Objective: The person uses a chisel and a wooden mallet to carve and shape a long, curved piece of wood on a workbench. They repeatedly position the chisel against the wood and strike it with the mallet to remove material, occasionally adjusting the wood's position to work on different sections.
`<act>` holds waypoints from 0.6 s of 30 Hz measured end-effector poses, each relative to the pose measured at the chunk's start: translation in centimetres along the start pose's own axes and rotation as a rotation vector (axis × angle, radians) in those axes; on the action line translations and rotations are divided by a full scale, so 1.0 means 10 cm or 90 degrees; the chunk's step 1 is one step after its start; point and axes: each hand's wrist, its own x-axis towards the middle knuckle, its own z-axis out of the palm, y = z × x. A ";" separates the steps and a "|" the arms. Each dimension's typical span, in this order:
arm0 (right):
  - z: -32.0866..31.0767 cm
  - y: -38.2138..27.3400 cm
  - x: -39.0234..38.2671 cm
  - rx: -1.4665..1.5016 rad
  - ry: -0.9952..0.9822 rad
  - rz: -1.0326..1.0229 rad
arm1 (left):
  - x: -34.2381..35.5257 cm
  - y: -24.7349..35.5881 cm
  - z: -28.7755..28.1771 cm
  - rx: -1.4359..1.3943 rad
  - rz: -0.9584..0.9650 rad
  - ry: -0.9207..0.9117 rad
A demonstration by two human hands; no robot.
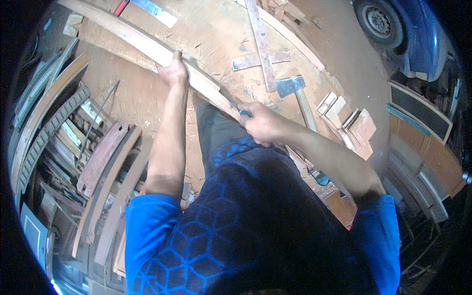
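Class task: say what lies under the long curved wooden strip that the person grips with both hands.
Under the curved strip lie sawdust-covered floor and the person's dark trouser leg. Anything beneath the right hand is hidden.

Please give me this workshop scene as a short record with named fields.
Setting: woodworking floor covered in sawdust, seen from above
Left hand: grips the long curved wooden strip from above
Right hand: closed on a blue-handled tool held against the same strip; tool type unclear
Nearby tool: hatchet lying on the floor beyond the right hand
Left side: stack of curved wooden pieces
Right side: small wooden offcuts
Background: blue vehicle wheel at upper right
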 end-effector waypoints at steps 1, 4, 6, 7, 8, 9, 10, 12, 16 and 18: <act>0.05 -0.01 -0.10 0.019 -0.002 0.024 | -0.02 -0.02 0.00 0.006 0.006 -0.004; -0.01 -0.19 -0.21 0.026 -0.025 0.015 | -0.09 0.07 -0.01 0.015 0.026 0.003; 0.15 0.04 0.38 0.035 -0.013 0.092 | -0.19 -0.01 -0.09 0.007 -0.002 -0.002; 0.19 0.02 0.60 0.025 0.005 0.112 | -0.12 0.06 -0.03 -0.017 -0.002 0.006; 0.21 -0.01 0.62 0.002 0.001 0.113 | -0.07 0.00 -0.03 -0.030 0.007 0.003; 0.24 -0.06 0.63 -0.020 -0.001 0.113 | -0.02 -0.10 -0.03 -0.043 0.017 -0.002; 0.24 -0.10 0.63 -0.042 -0.004 0.114 | 0.06 -0.18 -0.01 -0.056 0.026 -0.006; -0.09 -0.12 0.19 -0.043 -0.058 0.039 | 0.03 -0.20 -0.04 -0.112 0.051 -0.015; -0.39 -0.52 -0.80 0.031 -0.039 0.150 | -0.13 0.07 -0.10 -0.075 0.036 -0.005; -0.32 -0.36 -0.75 0.011 0.035 0.075 | -0.12 0.06 -0.11 -0.079 0.035 -0.003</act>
